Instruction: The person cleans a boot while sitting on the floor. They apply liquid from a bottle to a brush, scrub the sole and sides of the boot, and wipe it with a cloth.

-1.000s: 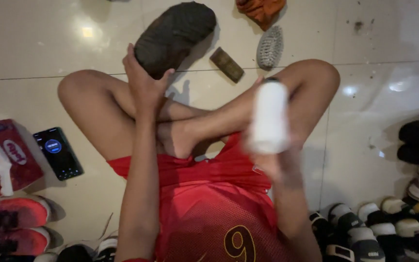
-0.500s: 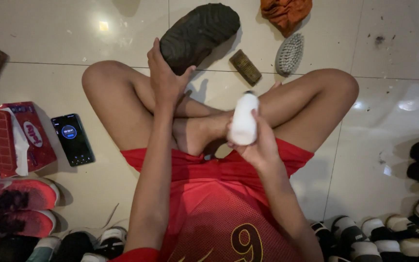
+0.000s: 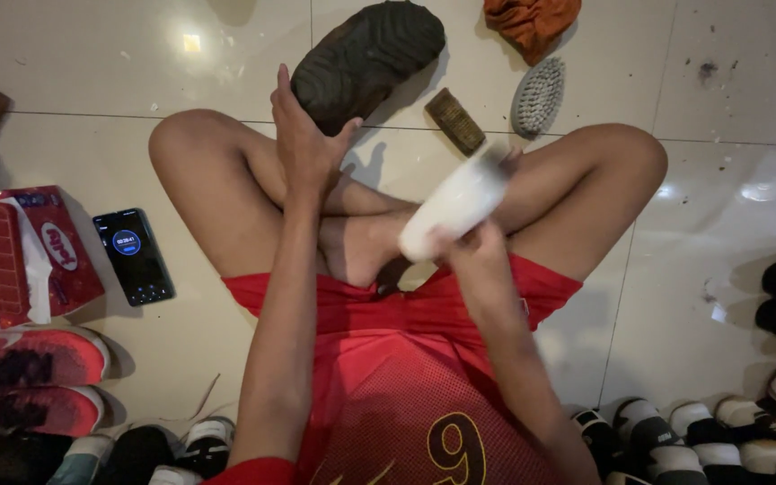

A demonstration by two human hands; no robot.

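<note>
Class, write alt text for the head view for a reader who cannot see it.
A person sitting cross-legged on a tiled floor holds a dark shoe, sole up, in the left hand and a white bottle in the right hand. Brushes, a phone and shoes lie around.

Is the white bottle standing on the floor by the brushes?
No, the white bottle is held up in the right hand over the crossed legs, while the left hand holds the dark shoe.
</note>
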